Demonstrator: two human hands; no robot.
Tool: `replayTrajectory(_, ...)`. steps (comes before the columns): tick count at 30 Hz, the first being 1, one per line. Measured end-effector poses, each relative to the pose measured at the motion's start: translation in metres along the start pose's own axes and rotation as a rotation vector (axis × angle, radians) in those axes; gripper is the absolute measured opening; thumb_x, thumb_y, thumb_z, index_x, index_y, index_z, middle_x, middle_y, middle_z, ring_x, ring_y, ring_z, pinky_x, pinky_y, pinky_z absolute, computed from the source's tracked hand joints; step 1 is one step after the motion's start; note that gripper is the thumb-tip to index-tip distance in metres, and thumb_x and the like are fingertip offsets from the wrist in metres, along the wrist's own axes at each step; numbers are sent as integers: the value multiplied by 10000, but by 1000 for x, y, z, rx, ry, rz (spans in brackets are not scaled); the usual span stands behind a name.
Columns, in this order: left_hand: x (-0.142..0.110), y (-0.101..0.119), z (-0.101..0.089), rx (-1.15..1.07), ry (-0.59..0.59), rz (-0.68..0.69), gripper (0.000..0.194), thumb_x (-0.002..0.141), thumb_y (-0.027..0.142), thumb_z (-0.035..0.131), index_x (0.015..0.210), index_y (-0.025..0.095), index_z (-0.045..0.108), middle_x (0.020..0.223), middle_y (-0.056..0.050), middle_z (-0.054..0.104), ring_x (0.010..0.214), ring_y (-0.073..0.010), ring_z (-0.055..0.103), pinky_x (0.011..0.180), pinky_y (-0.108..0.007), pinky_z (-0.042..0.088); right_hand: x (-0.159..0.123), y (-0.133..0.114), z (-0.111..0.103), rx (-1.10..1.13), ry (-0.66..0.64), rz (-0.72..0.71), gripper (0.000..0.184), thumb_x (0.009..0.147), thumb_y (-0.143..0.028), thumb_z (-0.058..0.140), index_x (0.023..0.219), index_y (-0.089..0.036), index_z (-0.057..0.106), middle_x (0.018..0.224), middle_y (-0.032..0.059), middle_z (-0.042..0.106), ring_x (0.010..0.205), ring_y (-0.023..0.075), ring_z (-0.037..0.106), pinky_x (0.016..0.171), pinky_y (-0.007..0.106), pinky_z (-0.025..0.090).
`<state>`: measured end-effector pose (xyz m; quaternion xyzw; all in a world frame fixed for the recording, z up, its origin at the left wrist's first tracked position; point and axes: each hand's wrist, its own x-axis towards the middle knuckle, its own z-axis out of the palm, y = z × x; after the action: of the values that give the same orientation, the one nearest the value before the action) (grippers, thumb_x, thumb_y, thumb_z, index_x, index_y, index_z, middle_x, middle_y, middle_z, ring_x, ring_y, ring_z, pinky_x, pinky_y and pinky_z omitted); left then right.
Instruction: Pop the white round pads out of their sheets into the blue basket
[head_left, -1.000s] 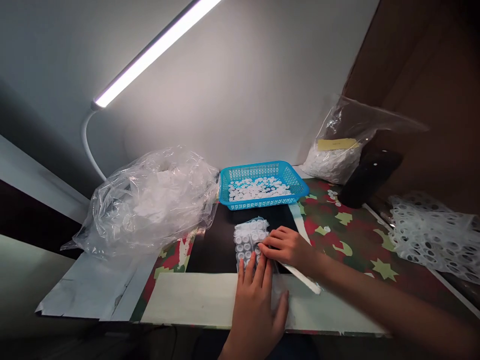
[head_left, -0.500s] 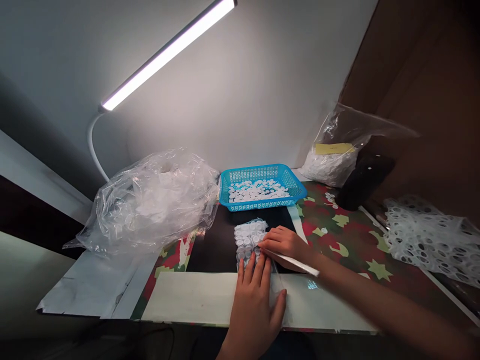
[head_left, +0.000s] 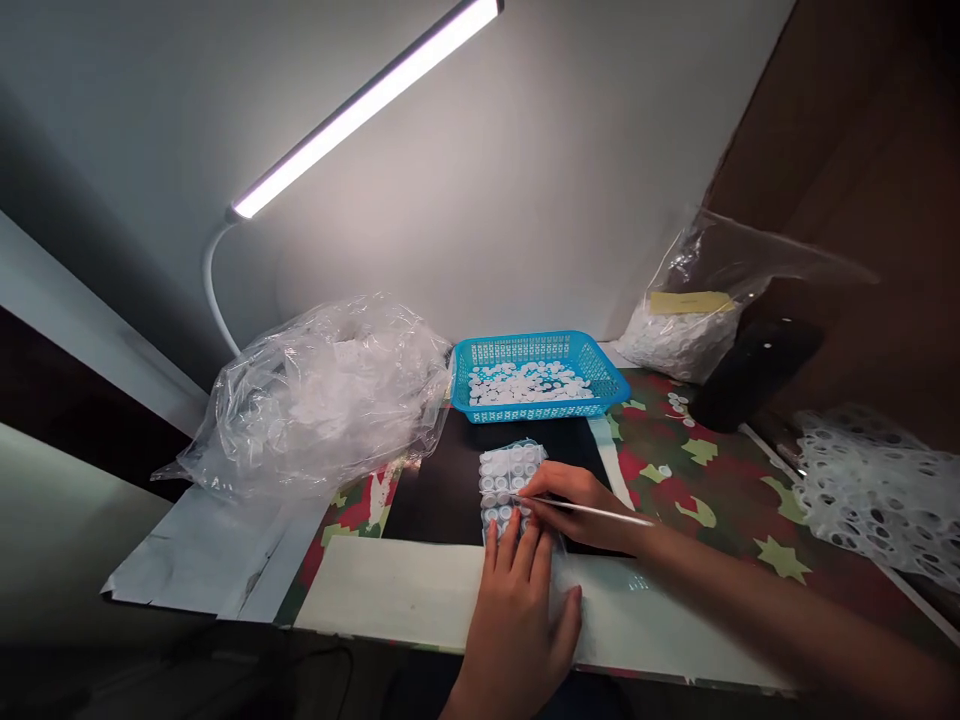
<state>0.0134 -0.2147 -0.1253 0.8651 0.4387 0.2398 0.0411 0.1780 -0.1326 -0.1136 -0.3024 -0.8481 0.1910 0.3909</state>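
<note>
My left hand (head_left: 517, 600) lies flat with its fingers apart, the fingertips on the near part of a clear sheet (head_left: 513, 460) with rows of round white pieces. My right hand (head_left: 574, 505) is closed in a pen-like grip on a slim white stick-like tool (head_left: 600, 511). The tool's tip is over the sheet, just beyond my left fingertips; whether it touches a piece I cannot tell. The sheet rests on a black mat (head_left: 442, 490), its near end partly hidden under my left hand. Beyond it stands a blue basket (head_left: 540, 412) holding many small white discs.
A big clear plastic bag (head_left: 322, 400) of white material fills the left. At the back right are a bag of white pieces (head_left: 675, 335) and a dark cylinder (head_left: 742, 385). Perforated white sheets (head_left: 877, 490) lie far right. A lit lamp (head_left: 367, 110) hangs above.
The view has shifted slightly, so everything sits a little further right. My right hand's tool has turned to a flatter, thinner-looking angle. My left hand stays on the sheet.
</note>
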Motion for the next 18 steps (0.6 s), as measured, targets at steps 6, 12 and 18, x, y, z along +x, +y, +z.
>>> replayTrajectory(6, 0, 1, 1, -45, 47, -22, 406, 838, 280, 534, 1211, 121, 525, 1252, -117, 567, 1239, -300, 455, 1030, -529, 385, 4, 2, 5, -105, -9, -194, 161, 922, -229, 496, 876, -170, 638, 756, 30, 668, 723, 130, 580, 748, 303, 413)
replayTrajectory(12, -2, 1, 4, -19, 123, -59, 379, 822, 248, 536, 1184, 136, 532, 1217, -128, 572, 1208, -308, 473, 1023, -578, 369, 1, 9, 8, -198, -1, -229, 189, 934, -252, 487, 907, -177, 659, 786, 24, 690, 745, 122, 582, 746, 301, 388)
replayTrajectory(18, -3, 2, 7, 21, 238, -139, 310, 819, 241, 515, 1106, 145, 584, 1161, -116, 607, 1156, -312, 515, 991, -609, 382, 2, 9, 7, -209, -23, -251, 188, 933, -265, 491, 914, -180, 657, 801, 15, 705, 765, 119, 582, 753, 298, 379)
